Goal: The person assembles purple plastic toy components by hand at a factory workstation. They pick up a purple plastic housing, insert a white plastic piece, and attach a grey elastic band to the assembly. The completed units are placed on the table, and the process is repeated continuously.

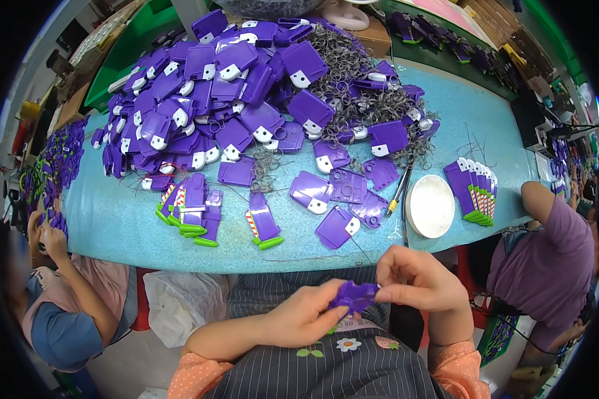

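Note:
My left hand is closed around a purple plastic shell, its hollow inside facing up, in front of my apron. A bit of bright green shows below it. My right hand is pinched at the shell's right edge; whatever lies between thumb and finger is too small to make out. On the table edge just beyond lie a purple casing with a white corner and several open purple shells. Left of these is a purple piece with green feet and a striped side.
A big heap of purple and white casings covers the back left, beside tangled grey wire rings. A white round bowl, a yellow-tipped cutter and a row of finished-looking pieces stand right. Co-workers sit at both sides.

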A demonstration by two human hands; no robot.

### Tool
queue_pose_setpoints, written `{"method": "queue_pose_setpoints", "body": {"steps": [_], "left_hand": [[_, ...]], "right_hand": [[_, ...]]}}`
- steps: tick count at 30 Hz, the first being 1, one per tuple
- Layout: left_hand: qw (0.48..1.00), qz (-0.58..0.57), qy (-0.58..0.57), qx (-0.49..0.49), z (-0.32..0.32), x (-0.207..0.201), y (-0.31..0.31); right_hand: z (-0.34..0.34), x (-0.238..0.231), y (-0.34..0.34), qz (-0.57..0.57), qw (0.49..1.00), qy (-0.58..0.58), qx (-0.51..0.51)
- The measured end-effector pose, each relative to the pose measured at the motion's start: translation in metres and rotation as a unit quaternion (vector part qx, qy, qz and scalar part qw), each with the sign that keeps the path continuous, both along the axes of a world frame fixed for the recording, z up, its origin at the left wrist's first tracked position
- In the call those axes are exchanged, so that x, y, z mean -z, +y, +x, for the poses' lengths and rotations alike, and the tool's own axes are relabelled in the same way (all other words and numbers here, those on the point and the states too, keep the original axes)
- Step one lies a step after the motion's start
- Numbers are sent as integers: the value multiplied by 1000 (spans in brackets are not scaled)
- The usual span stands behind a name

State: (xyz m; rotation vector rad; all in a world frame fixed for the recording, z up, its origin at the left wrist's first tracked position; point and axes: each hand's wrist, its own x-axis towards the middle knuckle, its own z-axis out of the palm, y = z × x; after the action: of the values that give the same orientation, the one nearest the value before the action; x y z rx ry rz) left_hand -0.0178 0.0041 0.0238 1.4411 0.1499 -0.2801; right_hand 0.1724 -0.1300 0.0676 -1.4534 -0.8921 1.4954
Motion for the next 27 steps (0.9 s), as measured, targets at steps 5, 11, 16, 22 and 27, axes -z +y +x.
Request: {"method": "queue_pose_setpoints", "body": {"steps": [5,11,16,22,27], "left_hand": [[989,-134,-26,50,-15,5,7],[922,-343,-5,-179,-40,15,-3],[914,-329,102,-216,-44,21,-6],[905,-353,89,-220,-44,30,-15],[922,-318,87,-204,-39,29,-21]], "right_hand": [[-7,47,4,4,949,315,-31],[-31,64,41,42,852,-501,145],[-34,64,57,57,787,-602,125],[-38,73,27,127,841,-488,197],[-46,53,-8,198,956,-102,192]]}}
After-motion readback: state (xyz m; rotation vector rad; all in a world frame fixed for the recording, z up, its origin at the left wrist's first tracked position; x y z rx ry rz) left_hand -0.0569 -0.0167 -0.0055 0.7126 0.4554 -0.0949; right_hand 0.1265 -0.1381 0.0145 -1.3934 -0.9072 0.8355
